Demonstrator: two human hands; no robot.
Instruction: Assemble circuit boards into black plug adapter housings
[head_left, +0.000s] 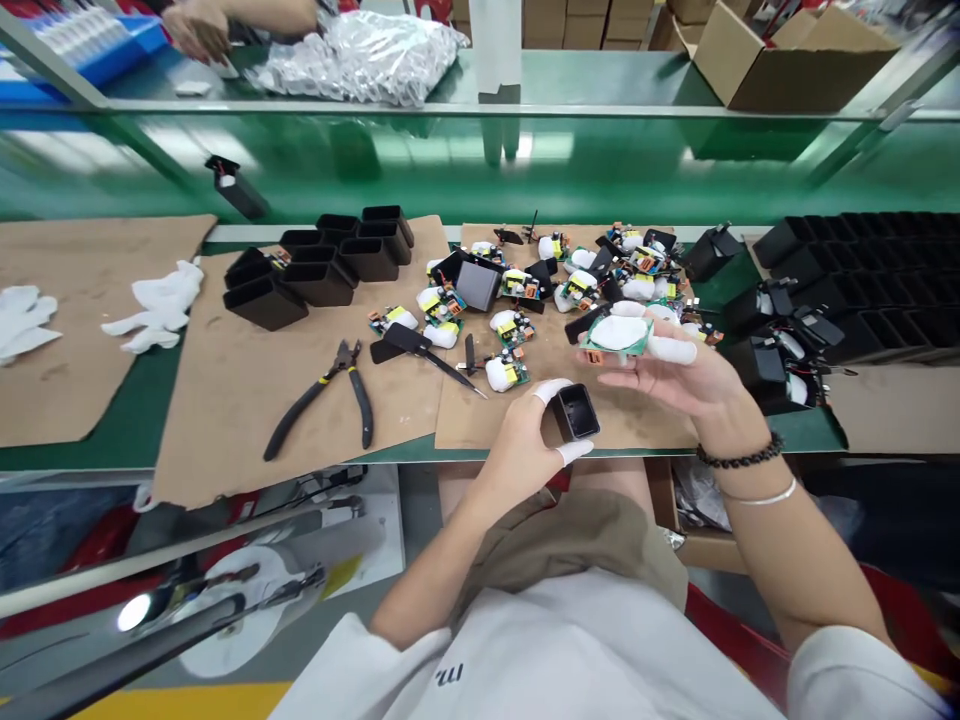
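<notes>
My left hand (pixel 529 440), with white finger cots on, grips a black plastic housing (pixel 577 412) whose open end faces up toward me. Held in my right hand (pixel 686 365) is a green circuit board (pixel 619 335) topped with a white pad, raised a little above the cardboard. The board and the housing are apart. Behind both hands lies a pile of circuit boards (pixel 517 285) with yellow, orange and white parts. A thin screwdriver (pixel 450 372) with a black handle and open cutting pliers (pixel 341 395) rest to the left.
Empty black housings (pixel 322 275) stand upright at left; rows of more housings (pixel 862 270) fill the right. White gloves (pixel 157 305) lie far left. Beyond the green divider are a bubble-wrap bundle (pixel 375 55), a cardboard box (pixel 787 60) and another person's hand (pixel 196 28).
</notes>
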